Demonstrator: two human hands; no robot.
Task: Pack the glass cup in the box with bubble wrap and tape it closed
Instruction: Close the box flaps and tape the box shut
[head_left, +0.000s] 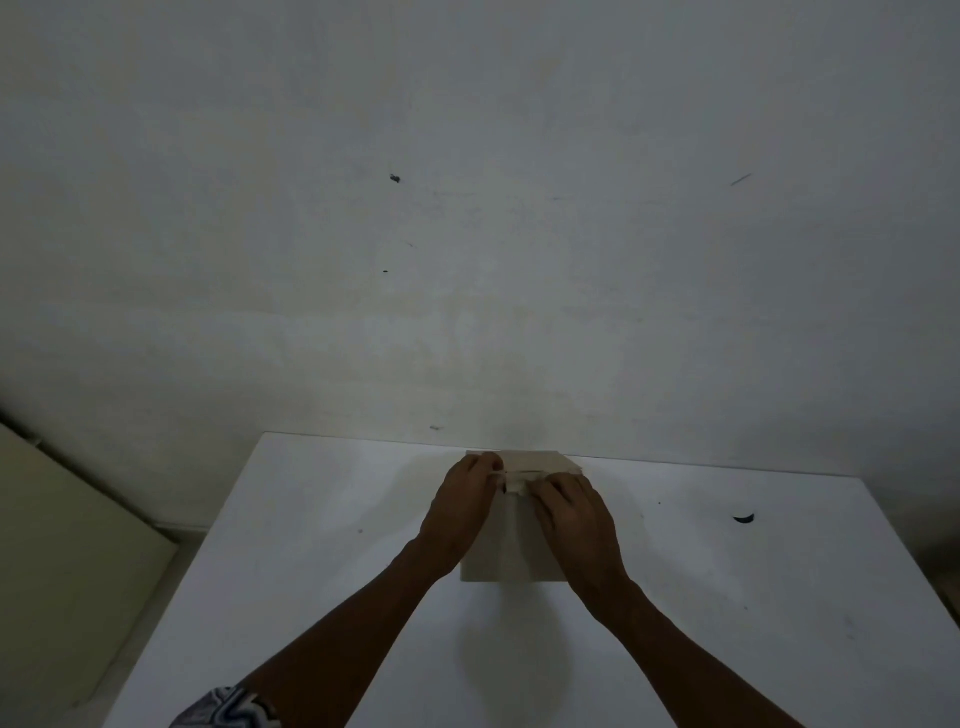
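A small pale cardboard box (511, 551) stands on the white table (311, 545), its top flaps down. Both hands lie on its top near the far edge. My left hand (460, 512) has its fingers curled at the left of the seam, where they pinch a strip of pale tape (515, 486). My right hand (576, 519) rests over the right half with its fingertips on the tape. The glass cup and the bubble wrap are not in sight.
The table's far edge meets a bare grey wall just behind the box. A small dark curved object (744, 518) lies on the table at the right. To the left, below the table, a pale panel (62, 545) stands at the floor.
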